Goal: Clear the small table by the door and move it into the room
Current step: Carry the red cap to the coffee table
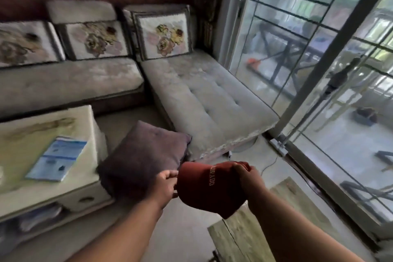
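My left hand (165, 185) grips a corner of a purple cushion (142, 157) and holds it up in front of the sofa. A dark red cap (210, 187) with pale lettering hangs between both hands, pinched at its top edge by my right hand (246, 178). The left hand's fingers touch the cap's left edge as well. Below my right forearm lies the small wooden table (240, 234), its pale green plank top cracked; my arm hides part of it. It stands close to the glass sliding door (319, 83).
A grey L-shaped sofa (208, 100) with floral back cushions fills the corner. A cream coffee table (49, 168) with a blue booklet (57, 158) stands at left. A thin cable (269, 166) runs over the floor near the door track. Bare floor lies between the tables.
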